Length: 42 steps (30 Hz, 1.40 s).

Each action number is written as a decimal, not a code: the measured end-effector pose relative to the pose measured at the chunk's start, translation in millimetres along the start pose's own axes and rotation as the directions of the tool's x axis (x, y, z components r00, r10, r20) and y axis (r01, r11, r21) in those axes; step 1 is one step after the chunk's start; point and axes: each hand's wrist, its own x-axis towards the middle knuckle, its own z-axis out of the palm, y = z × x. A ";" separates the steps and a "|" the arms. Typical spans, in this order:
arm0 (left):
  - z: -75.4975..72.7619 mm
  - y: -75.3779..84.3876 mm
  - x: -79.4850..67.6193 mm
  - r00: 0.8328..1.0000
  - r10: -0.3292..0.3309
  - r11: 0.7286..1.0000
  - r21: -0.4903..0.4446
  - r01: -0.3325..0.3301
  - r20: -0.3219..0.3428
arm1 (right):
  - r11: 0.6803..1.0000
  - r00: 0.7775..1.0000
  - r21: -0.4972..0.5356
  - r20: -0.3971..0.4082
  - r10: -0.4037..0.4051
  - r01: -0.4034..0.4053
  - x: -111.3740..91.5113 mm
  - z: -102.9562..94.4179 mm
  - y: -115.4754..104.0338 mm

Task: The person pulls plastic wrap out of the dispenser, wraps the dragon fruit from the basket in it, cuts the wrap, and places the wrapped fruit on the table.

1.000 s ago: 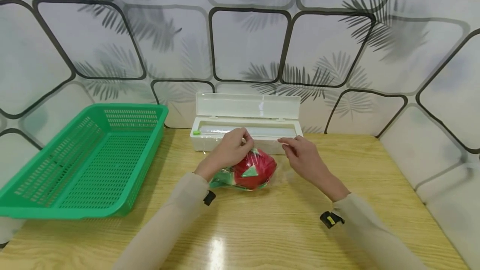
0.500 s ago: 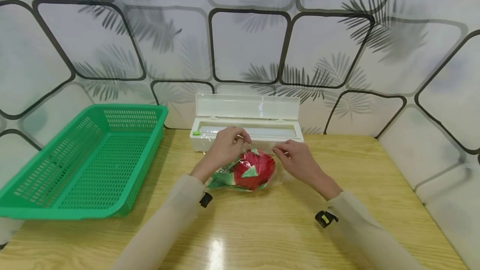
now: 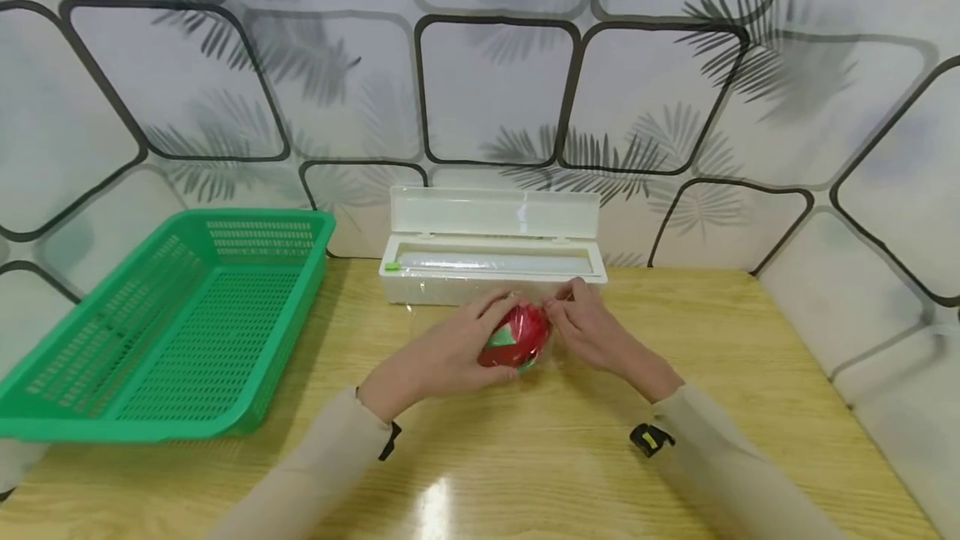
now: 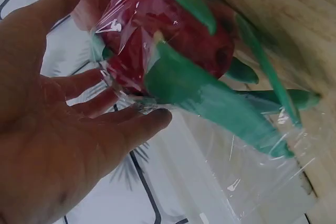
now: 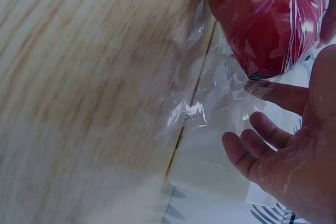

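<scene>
A red dragon fruit (image 3: 519,338) with green scales lies in clear plastic wrap (image 4: 236,166) on the table, in front of a white cling film box. My left hand (image 3: 457,348) holds it from the left, thumb along its near side and fingers over its top. In the left wrist view those fingers curve around the wrapped fruit (image 4: 173,45), whose green scales point away from the palm. On the right side my right hand (image 3: 596,332) pinches the wrap close to the fruit. Loose film (image 5: 194,108) hangs beside its fingers in the right wrist view.
The white box (image 3: 495,290) stands open against the patterned wall, lid raised, with a film roll (image 3: 495,261) inside and a green slider (image 3: 392,266) at its left. A green perforated basket (image 3: 255,415) is at the left of the wooden table (image 3: 570,473).
My left hand has gone from the film above the fruit down around the fruit's left side, covering its green end. My right hand has moved left to the film edge.
</scene>
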 end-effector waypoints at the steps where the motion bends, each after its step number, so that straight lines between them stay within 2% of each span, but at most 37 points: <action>1: 1.4 -0.9 -0.3 1.000 -0.008 1.000 -0.016 0.008 0.006 | 1.000 1.000 0.000 0.001 0.011 -0.011 -0.3 -0.3 0.1; 4: 4.6 -4.0 0.1 1.000 -0.021 0.999 -0.046 0.022 0.014 | 0.999 0.999 0.038 -0.012 0.037 -0.036 -1.8 -2.6 1.6; 7: 6.5 -6.5 0.4 1.000 -0.027 0.998 -0.054 0.027 0.002 | 0.997 0.997 0.067 -0.067 0.047 -0.042 -5.3 -7.5 3.5; 9: 7.9 -8.5 0.0 1.000 -0.006 0.999 -0.047 0.005 -0.023 | 0.999 0.993 0.049 -0.121 0.019 -0.013 -8.6 -10.0 5.9; 12: 9.9 -11.9 -1.8 0.997 0.046 0.999 -0.021 -0.047 -0.064 | 0.995 0.979 0.013 -0.182 -0.091 0.095 -16.3 -11.7 11.1; 15: 10.1 -14.8 -5.3 0.992 0.078 0.997 -0.007 -0.079 -0.104 | 0.974 0.964 -0.009 -0.147 -0.223 0.225 -25.2 -10.5 16.0; 18: 7.6 -16.9 -11.8 0.989 0.063 0.997 -0.025 -0.067 -0.134 | 0.961 0.961 -0.003 -0.026 -0.276 0.276 -30.8 -7.6 16.7; 21: 3.9 -18.6 -20.0 0.987 0.048 0.997 -0.048 -0.056 -0.155 | 0.964 0.960 0.026 0.085 -0.266 0.265 -30.6 -4.4 12.9; 24: 1.4 -20.6 -28.4 0.985 0.059 0.997 -0.036 -0.066 -0.163 | 0.962 0.955 0.063 0.116 -0.273 0.267 -27.1 -1.9 9.5; 27: 1.5 -23.7 -35.9 0.995 0.011 0.999 -0.032 -0.015 -0.103 | 0.964 0.955 0.111 0.149 -0.255 0.240 -21.6 0.9 8.2; 31: 4.7 -28.6 -39.9 0.996 -0.090 0.993 -0.080 0.090 0.003 | 0.982 0.964 0.140 0.216 -0.153 0.125 -17.1 5.3 6.2; 34: 8.1 -31.0 -36.0 0.994 -0.112 0.992 -0.068 0.111 -0.010 | 0.989 0.972 0.097 0.193 -0.130 0.113 -14.9 9.7 4.0; 39: 18.9 -37.8 -27.0 0.987 -0.133 0.984 0.103 0.143 -0.094 | 0.986 0.983 0.062 0.081 -0.163 0.158 -9.4 16.0 0.1; 42: 22.7 -42.6 -24.1 0.986 -0.117 0.979 0.152 0.135 -0.121 | 0.983 0.983 0.074 0.060 -0.171 0.166 -8.6 14.7 -0.9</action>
